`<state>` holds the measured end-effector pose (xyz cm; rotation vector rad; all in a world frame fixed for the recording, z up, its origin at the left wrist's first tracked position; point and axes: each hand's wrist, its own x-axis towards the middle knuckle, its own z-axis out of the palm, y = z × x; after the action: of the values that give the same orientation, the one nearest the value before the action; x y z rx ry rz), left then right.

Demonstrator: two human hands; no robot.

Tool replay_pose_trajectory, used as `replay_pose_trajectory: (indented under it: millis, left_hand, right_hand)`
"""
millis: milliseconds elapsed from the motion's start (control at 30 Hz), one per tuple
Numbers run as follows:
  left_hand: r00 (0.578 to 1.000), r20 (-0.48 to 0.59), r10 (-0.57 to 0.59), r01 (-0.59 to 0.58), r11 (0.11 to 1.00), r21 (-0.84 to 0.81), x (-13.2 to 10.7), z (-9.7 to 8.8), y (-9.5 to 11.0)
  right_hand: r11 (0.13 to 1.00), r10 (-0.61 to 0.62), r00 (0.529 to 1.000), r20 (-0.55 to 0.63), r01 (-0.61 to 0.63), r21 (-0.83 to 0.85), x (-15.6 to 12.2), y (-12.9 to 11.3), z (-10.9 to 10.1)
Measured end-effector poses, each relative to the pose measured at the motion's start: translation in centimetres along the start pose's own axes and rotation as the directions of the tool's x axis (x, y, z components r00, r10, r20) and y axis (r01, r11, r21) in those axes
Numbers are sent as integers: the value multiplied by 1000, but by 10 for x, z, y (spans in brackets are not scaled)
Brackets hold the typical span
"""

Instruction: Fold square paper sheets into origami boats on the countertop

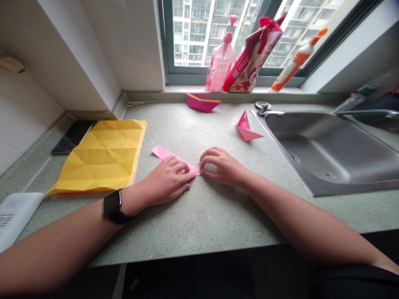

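A strip-like piece of pink folded paper (159,152) lies on the counter in the head view, its left end sticking out past my fingers. My left hand (168,178) rests over its middle, fingers bent and pressing it down, with the thumb near the right end. At the paper's right tip, my right hand (222,165) pinches the corner between thumb and fingers. Part of the paper is hidden beneath my left hand. Beyond the hands stand a pink paper boat (247,129) and a magenta paper boat (202,103) with a yellow edge.
Creased yellow paper (102,155) lies at left over a dark flat device (71,137). A white device (18,216) sits at the lower left. The steel sink (330,145) is at right. A pump bottle (221,62), red bag (254,58) and orange-white bottle (293,66) line the windowsill.
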<state>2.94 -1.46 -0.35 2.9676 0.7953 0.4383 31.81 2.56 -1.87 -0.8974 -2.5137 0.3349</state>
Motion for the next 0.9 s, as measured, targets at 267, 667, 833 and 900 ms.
replay_pose_trajectory:
  millis: [267,667,833,900]
  left_hand:
    - [1000,4,-1,1,1000,-23,0,-2,0]
    - [1000,-28,9,-9,1000,-9,0,2,-2]
    - [1000,-17,10,-10,1000,10,0,1,-1]
    - [1000,-13,10,-10,1000,16,0,1,-1]
  right_hand:
    - [998,-67,995,-75,65,-21,-5,3,-11]
    - [981,-174,981,84,180,-68,-7,3,-16]
    - [978,-184,976,115,194,-78,-6,2,-19]
    - [976,-191,975,115,200,-82,-6,1,-20]
